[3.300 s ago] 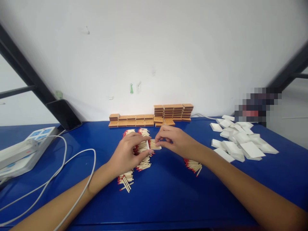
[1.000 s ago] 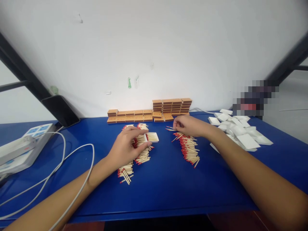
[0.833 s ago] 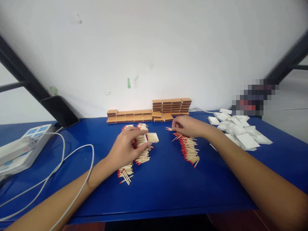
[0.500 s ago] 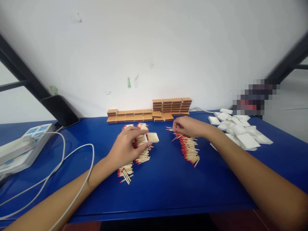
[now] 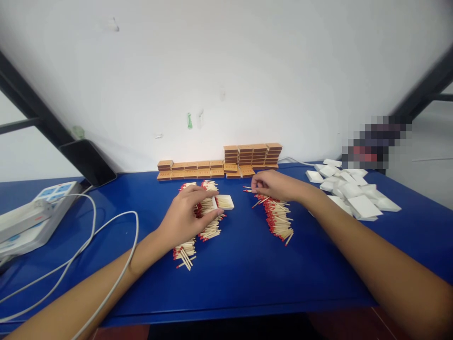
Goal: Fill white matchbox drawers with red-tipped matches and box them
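Observation:
Between thumb and fingers, my left hand (image 5: pixel 187 212) grips a small white matchbox tray (image 5: pixel 229 203) with matches lying in it. Beneath and around that hand are two rows of red-tipped matches, the outer row (image 5: pixel 186 252) and the inner row (image 5: pixel 211 230). My right hand (image 5: pixel 271 184) is closed in a pinch at the far end of a third row of matches (image 5: pixel 279 219). A few match tips poke out left of its fingertips; how many it pinches is hidden.
Orange-brown matchboxes (image 5: pixel 253 156) are stacked along the wall. White trays (image 5: pixel 361 193) lie heaped at the right. A white cable (image 5: pixel 132 236) loops across my left forearm, near a power strip (image 5: pixel 26 219). A dark phone-like slab (image 5: pixel 88 163) leans at the back left.
My right hand has shifted very slightly left, its fingertips still by the loose matches. The left hand and its tray have stayed put.

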A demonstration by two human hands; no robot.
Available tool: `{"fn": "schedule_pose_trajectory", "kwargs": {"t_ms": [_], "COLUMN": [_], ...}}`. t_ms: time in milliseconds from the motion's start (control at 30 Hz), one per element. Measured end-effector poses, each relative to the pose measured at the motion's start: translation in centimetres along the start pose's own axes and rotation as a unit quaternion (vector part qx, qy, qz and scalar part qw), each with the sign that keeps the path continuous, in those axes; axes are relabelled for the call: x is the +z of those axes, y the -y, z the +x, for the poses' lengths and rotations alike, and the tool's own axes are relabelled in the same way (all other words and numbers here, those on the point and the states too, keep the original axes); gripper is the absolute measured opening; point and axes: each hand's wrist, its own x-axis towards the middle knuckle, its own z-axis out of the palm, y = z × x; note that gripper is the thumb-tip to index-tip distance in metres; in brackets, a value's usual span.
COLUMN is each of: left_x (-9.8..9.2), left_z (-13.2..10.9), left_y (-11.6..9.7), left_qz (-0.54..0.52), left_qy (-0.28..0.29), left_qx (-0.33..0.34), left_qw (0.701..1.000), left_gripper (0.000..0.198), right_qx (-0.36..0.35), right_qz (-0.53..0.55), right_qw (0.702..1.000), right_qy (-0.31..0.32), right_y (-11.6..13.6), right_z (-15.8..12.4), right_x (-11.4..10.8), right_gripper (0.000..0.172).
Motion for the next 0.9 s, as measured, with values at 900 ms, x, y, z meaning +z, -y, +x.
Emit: {"fn": "schedule_pose_trajectory", "kwargs": {"t_ms": [900], "left_x": [0.3], "left_z": [-0.1], "left_y": [-0.1], "left_qz": [-0.009], "left_qy": [-0.01], "left_qx": [-0.003], "left_qw": [1.0], "left_gripper": [0.038], "right_qx": [-0.14], "right_qz": [0.081], "right_qw": [0.983], "right_qy": [-0.09], "right_y": [9.3], "right_z": [-2.8], "right_x": [1.6], "right_gripper": [0.011]}}
